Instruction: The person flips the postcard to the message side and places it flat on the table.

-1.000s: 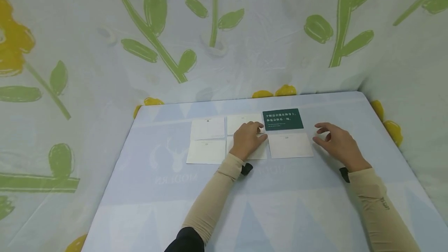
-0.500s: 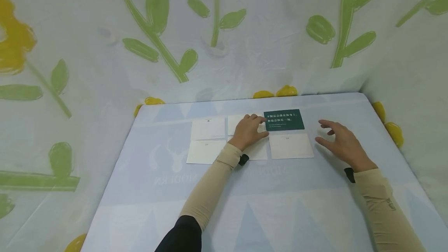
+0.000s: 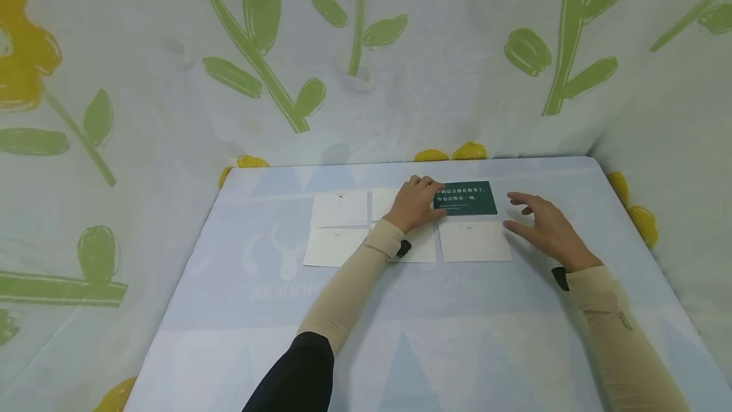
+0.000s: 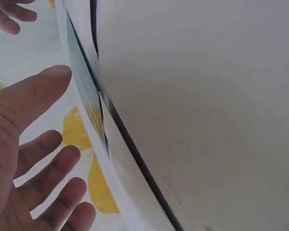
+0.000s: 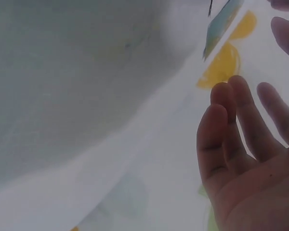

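Note:
A dark green card [image 3: 469, 199] with white printed lines lies in the far row of cards, at its right end. My left hand [image 3: 413, 203] hovers over its left edge, fingers apart; whether the fingertips touch it I cannot tell. In the left wrist view that hand [image 4: 33, 144] has thumb and fingers spread with nothing between them. To the right of the green card my right hand [image 3: 544, 227] is held above the table, fingers loosely bent and holding nothing. Directly nearer than the green card lies a white card [image 3: 474, 243].
More white cards lie to the left, including a far-left card [image 3: 340, 210], a near-left card [image 3: 334, 248] and a near-middle card [image 3: 422, 248]. My left hand partly covers the far-middle card [image 3: 380, 202]. A flower-printed curtain [image 3: 434, 81] borders the table [image 3: 457, 348].
My left hand has shifted right and farther away, from the far-middle card onto the green card's left edge. My right hand moved slightly right, then back left. The cards keep their layout.

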Demonstrator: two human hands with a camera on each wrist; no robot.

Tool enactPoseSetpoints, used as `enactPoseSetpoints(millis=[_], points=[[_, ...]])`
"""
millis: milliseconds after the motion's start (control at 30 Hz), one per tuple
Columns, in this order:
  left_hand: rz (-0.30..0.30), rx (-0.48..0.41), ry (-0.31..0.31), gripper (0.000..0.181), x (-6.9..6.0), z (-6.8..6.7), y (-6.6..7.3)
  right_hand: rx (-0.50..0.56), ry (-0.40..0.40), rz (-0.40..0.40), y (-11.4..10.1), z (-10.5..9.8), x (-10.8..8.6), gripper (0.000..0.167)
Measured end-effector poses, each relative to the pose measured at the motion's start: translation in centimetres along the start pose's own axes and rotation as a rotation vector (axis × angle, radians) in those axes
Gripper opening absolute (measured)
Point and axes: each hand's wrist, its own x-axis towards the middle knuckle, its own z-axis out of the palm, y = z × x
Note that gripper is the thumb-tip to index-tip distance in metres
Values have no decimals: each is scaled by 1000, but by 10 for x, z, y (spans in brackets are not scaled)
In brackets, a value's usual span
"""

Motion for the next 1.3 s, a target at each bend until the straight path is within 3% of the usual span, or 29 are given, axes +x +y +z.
enactPoseSetpoints(millis=[367, 633, 867, 1133, 1300], points=[[-12, 51, -47, 76, 16, -7, -4, 16, -59, -38, -6, -6, 16, 75], [-31, 59, -142, 87, 25, -6, -6, 17, -114, -10, -2, -3, 32, 78], [-39, 47, -204, 92, 27, -4, -5, 0, -141, -53, 3, -2, 49, 79], [-48, 24, -221, 91, 30, -3, -4, -61, -180, -112, 8, 0, 73, 86], [-37, 24, -226, 90, 31, -3, -2, -114, -225, -96, 9, 4, 88, 85]])
